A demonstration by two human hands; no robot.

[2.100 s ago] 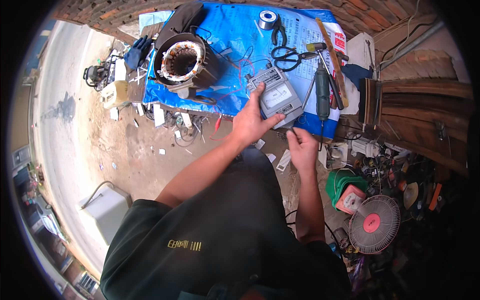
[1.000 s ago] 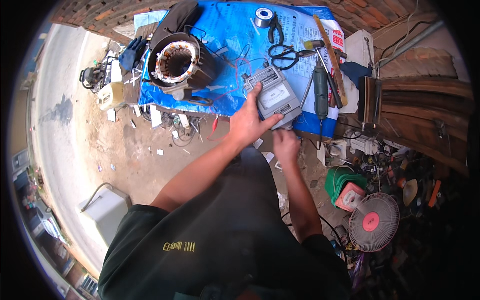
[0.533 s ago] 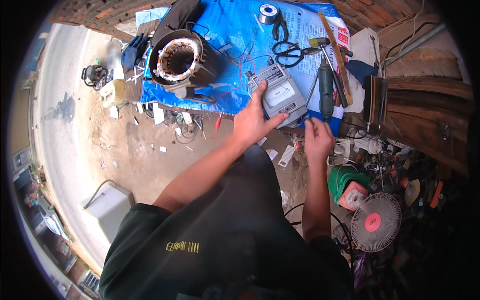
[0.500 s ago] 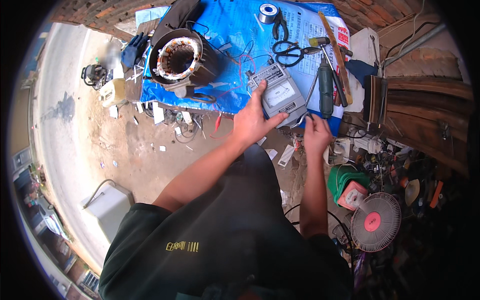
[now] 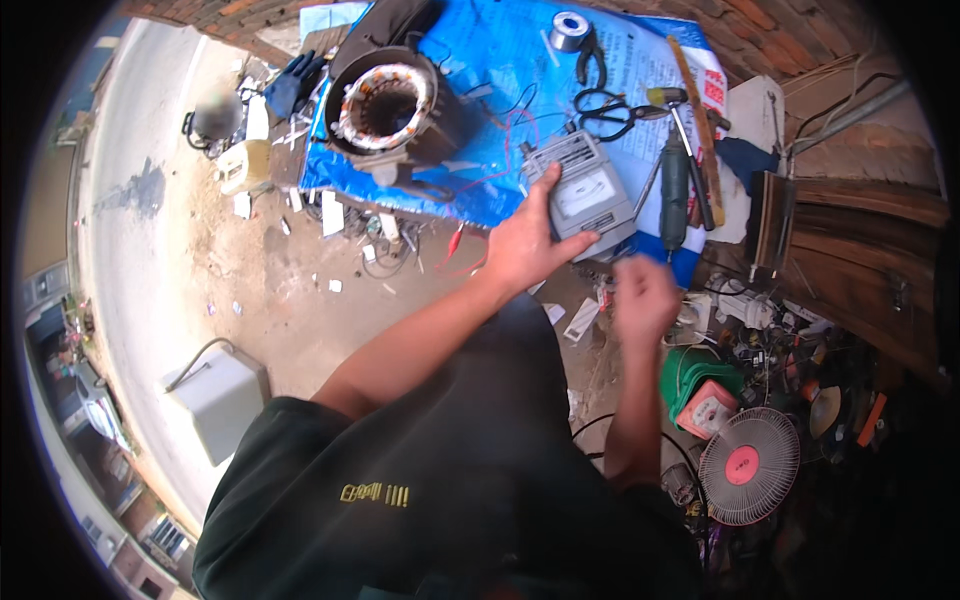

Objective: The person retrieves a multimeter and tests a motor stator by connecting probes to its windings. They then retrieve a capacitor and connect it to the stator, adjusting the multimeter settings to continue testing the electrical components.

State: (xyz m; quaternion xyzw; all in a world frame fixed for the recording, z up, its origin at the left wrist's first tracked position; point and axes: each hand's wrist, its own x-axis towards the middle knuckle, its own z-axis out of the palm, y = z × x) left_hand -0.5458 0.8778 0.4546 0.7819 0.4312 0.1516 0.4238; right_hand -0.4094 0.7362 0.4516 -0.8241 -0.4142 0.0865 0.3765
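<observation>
A grey hand-crank insulation tester [image 5: 612,215] with a pale dial rests at the near edge of the blue-covered bench. My left hand [image 5: 525,245] grips it, thumb along the near edge and fingers across its left side. Just off its near right corner, my right hand [image 5: 645,298] is curled closed at the crank; motion blurs it and the crank handle is hidden now. Thin leads run from the tester's far left end towards a motor housing [image 5: 440,135] with a ring of windings [image 5: 349,122] inside. A red clip [image 5: 455,241] hangs below the bench edge.
Scissors [image 5: 603,108], black-handled pliers [image 5: 591,62], a solder spool [image 5: 570,32], a hammer [image 5: 690,140] and a green cylindrical tool [image 5: 674,195] lie beyond and right of the tester. A fan [image 5: 748,466] and clutter stand on the lower right floor. Dark gloves [image 5: 290,85] lie far left.
My right hand has swung down and slightly right, blurring, from the crank position beside the tester. My left hand stays on the tester. The whole view has shifted a little.
</observation>
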